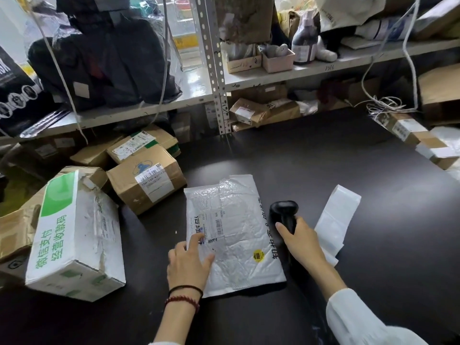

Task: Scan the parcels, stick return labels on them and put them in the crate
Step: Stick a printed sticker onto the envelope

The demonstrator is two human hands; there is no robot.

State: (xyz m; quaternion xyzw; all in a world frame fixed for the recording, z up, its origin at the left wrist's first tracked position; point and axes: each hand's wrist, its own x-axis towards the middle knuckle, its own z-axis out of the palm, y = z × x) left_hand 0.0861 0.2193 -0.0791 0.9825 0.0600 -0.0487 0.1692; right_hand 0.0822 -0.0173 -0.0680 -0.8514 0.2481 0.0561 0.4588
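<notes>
Parcel: We are viewing the white padded mailer (239,235) lying flat on the dark table (323,170), its shipping label (211,225) facing up.
Left hand: We are resting the left hand (186,265) on the mailer's near-left corner, fingers straight and spread, forefinger touching the shipping label.
Right hand: We are gripping the black scanner (283,212) in the right hand (298,241), fingers curled round its handle, just right of the mailer.
Label strip: The white label strip (336,220) is lying just right of the scanner.
Boxes: Cardboard boxes (146,178) are lying left of the mailer.

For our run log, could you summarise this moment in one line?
phase: scan; left hand: rests on white mailer; right hand: grips scanner; label strip: on table
</notes>
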